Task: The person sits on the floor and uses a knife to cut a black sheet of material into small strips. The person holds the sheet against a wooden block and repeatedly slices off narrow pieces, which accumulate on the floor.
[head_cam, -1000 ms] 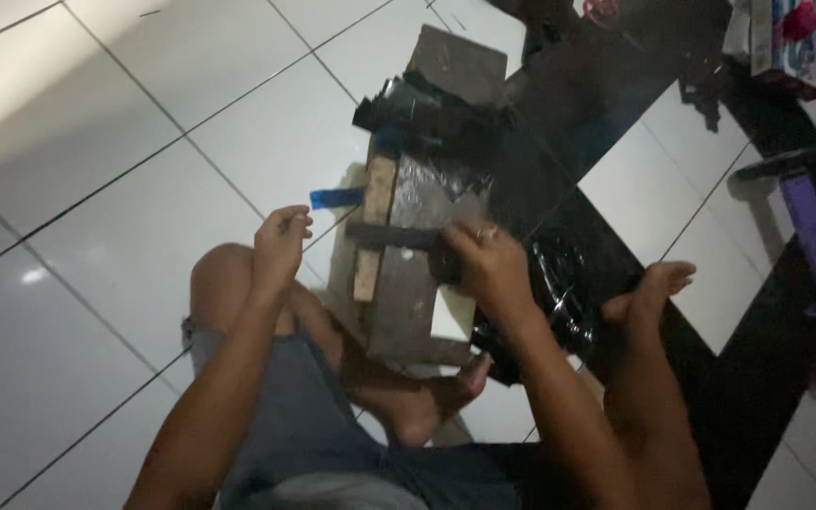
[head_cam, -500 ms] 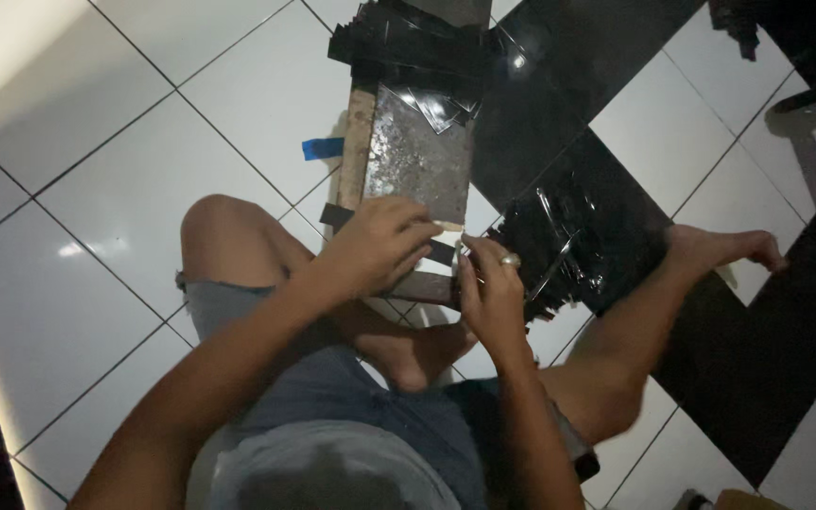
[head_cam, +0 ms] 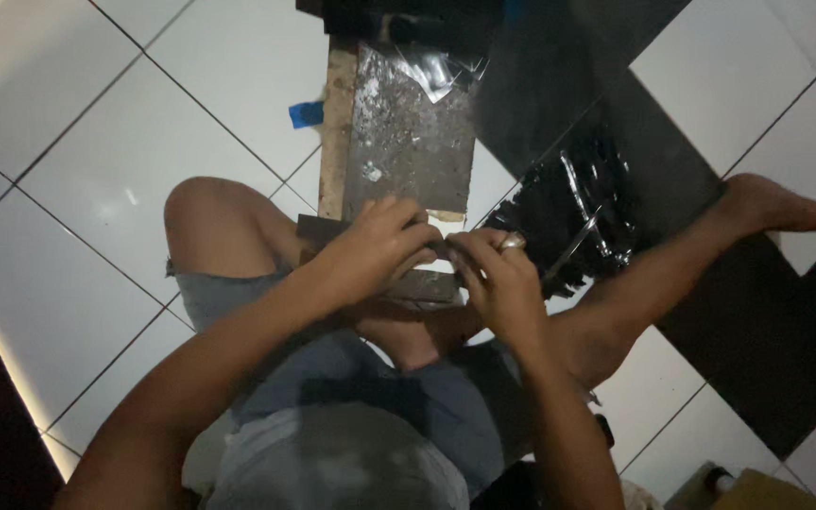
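I sit on a tiled floor with a grey, dusty board [head_cam: 410, 132] lying in front of me, a wooden strip [head_cam: 334, 142] along its left edge. My left hand [head_cam: 377, 247] and my right hand [head_cam: 493, 279] meet at the board's near end, both gripping a dark flat bar [head_cam: 417, 283] that lies across my lap. A ring shows on a finger of my right hand. Clear plastic film [head_cam: 441, 68] lies crumpled on the board's far end.
Crumpled black plastic [head_cam: 573, 222] lies right of the board, by my right leg. A small blue piece [head_cam: 306, 113] sits on the white tile left of the board. Black and white floor tiles surround me. A yellowish object [head_cam: 757, 491] shows at the bottom right corner.
The view has tilted down and closer. My left hand came off my knee and joined my right hand at the board's near end, where both now grip the dark bar.
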